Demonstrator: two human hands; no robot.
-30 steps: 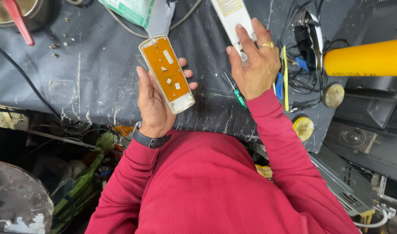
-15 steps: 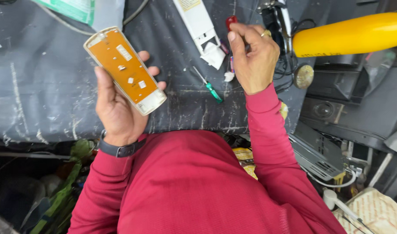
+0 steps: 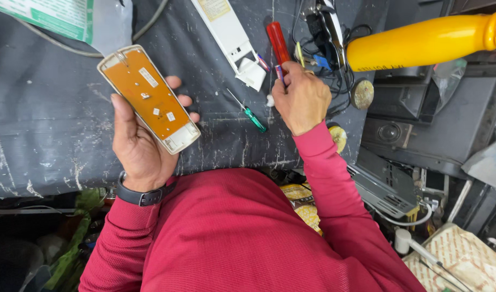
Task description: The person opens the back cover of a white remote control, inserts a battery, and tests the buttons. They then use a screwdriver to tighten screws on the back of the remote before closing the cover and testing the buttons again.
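- Left hand point(image 3: 142, 146): palm up, fingers wrapped under an opened remote control point(image 3: 149, 98) with its orange circuit board facing up, grasped firmly above the dark work mat point(image 3: 37, 130).
- Right hand point(image 3: 302, 100): fist clenched round a red-handled screwdriver point(image 3: 278, 44), right of the remote control.
- Between them lie a white back cover point(image 3: 229, 37) and a green screwdriver point(image 3: 250, 113).
- A yellow bottle point(image 3: 421, 42) lies far right of the remote control, above cluttered black equipment.
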